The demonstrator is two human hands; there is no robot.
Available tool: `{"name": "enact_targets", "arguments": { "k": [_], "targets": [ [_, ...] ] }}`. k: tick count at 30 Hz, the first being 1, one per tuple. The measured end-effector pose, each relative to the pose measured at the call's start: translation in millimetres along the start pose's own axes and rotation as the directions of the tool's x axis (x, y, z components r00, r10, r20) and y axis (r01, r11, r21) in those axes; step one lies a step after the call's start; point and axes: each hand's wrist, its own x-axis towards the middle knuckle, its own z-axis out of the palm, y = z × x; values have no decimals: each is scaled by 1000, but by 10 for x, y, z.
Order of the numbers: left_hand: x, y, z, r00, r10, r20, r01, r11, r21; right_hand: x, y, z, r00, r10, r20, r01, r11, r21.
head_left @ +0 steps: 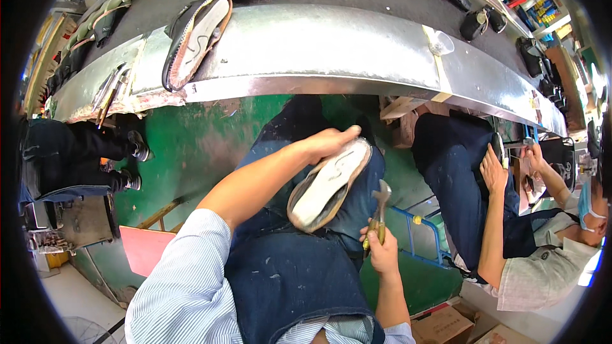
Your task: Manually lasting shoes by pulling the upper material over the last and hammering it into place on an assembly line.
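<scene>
We've our L grip (326,144) clasped on one end of the shoe (328,185), sole up, over our lap, nr the counter (306,38). R grip (382,251) holds the pincers (382,199) by the handles, head just beside the shoe, w/ a gap.

I see a slim gap between the pincers (382,193) and the held shoe (328,185). Farther out, the metal bench (331,35) bars my way, its top open right of the overturned shoe (201,39). A co-worker's legs (443,181) crowd the right.
</scene>
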Motion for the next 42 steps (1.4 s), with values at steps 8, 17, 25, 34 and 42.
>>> {"name": "enact_targets", "arguments": {
  "k": [8,17,25,34,42],
  "targets": [
    [-288,-1059,144,990,113,81,-64,887,-458,165,-430,25,891,251,377,-267,964,-11],
    [-173,-1258,213,898,434,74,-428,900,-83,563,-642,14,762,424,489,-477,879,-19],
    [-303,-1181,233,877,479,-20,-462,856,234,618,-722,42,818,394,420,-471,877,94],
    [-417,-1149,338,874,467,-132,-422,866,268,388,-1056,5,947,179,267,85,661,-746],
    [-501,-1097,437,853,492,-174,-419,844,334,401,-1236,-26,915,140,378,270,481,-834]
  ]
}}
